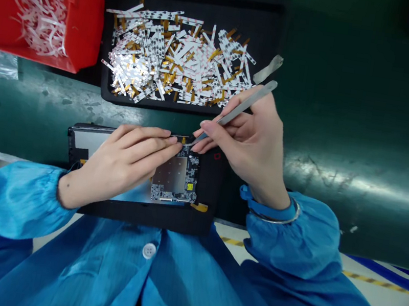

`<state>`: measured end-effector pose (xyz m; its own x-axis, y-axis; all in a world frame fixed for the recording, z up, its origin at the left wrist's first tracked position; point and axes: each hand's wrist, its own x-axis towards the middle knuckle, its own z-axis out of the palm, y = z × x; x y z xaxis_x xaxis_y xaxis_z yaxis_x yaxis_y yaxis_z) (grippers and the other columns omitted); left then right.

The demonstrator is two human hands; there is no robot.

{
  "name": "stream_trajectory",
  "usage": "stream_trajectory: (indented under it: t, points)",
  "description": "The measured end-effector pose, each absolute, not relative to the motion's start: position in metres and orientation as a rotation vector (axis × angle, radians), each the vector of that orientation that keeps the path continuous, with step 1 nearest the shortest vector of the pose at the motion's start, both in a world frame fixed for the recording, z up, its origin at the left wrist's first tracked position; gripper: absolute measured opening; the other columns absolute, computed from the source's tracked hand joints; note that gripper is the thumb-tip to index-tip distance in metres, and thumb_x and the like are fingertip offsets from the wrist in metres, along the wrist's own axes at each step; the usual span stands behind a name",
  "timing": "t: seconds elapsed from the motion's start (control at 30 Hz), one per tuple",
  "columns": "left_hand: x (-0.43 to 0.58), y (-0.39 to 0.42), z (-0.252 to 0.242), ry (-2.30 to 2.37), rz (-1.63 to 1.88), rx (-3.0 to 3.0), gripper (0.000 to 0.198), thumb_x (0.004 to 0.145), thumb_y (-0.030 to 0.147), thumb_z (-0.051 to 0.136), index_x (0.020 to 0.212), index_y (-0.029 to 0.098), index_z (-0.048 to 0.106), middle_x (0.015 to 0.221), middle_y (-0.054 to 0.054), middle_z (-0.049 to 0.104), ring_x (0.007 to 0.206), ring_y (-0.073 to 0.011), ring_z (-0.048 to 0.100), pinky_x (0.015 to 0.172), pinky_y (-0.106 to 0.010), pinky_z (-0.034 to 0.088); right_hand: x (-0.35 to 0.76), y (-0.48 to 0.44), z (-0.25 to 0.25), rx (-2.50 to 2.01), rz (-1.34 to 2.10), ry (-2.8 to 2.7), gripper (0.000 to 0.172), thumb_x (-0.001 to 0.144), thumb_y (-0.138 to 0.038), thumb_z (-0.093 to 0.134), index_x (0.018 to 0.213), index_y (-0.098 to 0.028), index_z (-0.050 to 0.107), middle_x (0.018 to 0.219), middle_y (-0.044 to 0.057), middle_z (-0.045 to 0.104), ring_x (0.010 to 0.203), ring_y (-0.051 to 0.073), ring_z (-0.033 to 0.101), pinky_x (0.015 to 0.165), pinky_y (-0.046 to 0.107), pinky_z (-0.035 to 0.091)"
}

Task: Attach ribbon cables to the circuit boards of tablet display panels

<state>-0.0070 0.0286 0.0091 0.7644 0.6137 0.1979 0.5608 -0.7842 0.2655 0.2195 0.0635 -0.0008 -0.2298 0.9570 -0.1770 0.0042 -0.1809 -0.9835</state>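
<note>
An opened tablet-like device [209, 174] lies in a black holder in front of me, its circuit board [179, 177] exposed. My left hand [125, 161] rests across the device, fingers stretched together and pressing near its top edge. My right hand [249, 139] is closed on metal tweezers [240, 107]. The tweezer tips touch the device's top edge right beside my left fingertips. Whether the tips hold a small part I cannot make out.
A black tray [105, 54] behind the device holds a heap of several white and orange flex strips [176, 58]. A red bin [82, 15] with white peeled strips stands at the far left. The green bench top [349, 119] stretches to the right.
</note>
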Motion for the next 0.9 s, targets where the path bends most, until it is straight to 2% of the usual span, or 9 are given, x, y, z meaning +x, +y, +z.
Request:
stream_trajectory:
  t: [0.33,0.57,0.7,0.8,0.9]
  points:
    - [-0.007,0.027,0.006,0.974,0.398,2.723,0.041,0.095,0.012,0.053,0.136,0.016,0.049,0.126,-0.008,0.067,0.125,-0.0237,0.058,0.093,-0.039,0.049,0.221,0.066,-0.003,-1.193,1.557,-1.246,0.036,0.082,-0.034,0.077,0.09,-0.027,0.043,0.068,-0.007,0.068,0.056,0.016,0.069,0.051,0.03,0.062]
    - [-0.006,0.026,0.006,0.959,0.379,2.804,0.037,0.097,0.014,0.053,0.134,0.014,0.05,0.126,-0.009,0.067,0.123,-0.0241,0.059,0.089,-0.038,0.05,0.22,0.065,0.001,-1.2,1.51,-1.26,0.035,0.079,-0.031,0.08,0.086,-0.026,0.045,0.066,-0.006,0.065,0.057,0.016,0.069,0.048,0.029,0.06]
    - [-0.005,0.027,0.011,0.898,0.261,3.0,0.035,0.1,0.014,0.046,0.135,0.014,0.05,0.131,-0.008,0.065,0.126,-0.024,0.058,0.088,-0.039,0.05,0.217,0.065,-0.001,-1.217,1.486,-1.28,0.035,0.079,-0.034,0.079,0.085,-0.027,0.046,0.066,-0.006,0.063,0.058,0.016,0.068,0.049,0.029,0.059]
    - [-0.004,0.028,0.018,0.811,0.172,3.184,0.033,0.1,0.009,0.043,0.131,0.01,0.053,0.131,-0.008,0.065,0.123,-0.0244,0.061,0.087,-0.038,0.052,0.215,0.061,0.002,-1.219,1.366,-1.344,0.031,0.082,-0.039,0.076,0.084,-0.027,0.048,0.066,-0.006,0.061,0.06,0.015,0.067,0.052,0.029,0.059]
    - [-0.005,0.029,0.023,0.734,0.139,3.216,0.034,0.098,0.007,0.043,0.13,0.01,0.054,0.13,-0.01,0.065,0.123,-0.0266,0.061,0.087,-0.04,0.053,0.223,0.047,0.013,-1.237,1.103,-1.39,0.022,0.093,-0.04,0.062,0.079,-0.026,0.053,0.068,-0.003,0.061,0.06,0.013,0.064,0.056,0.029,0.055]
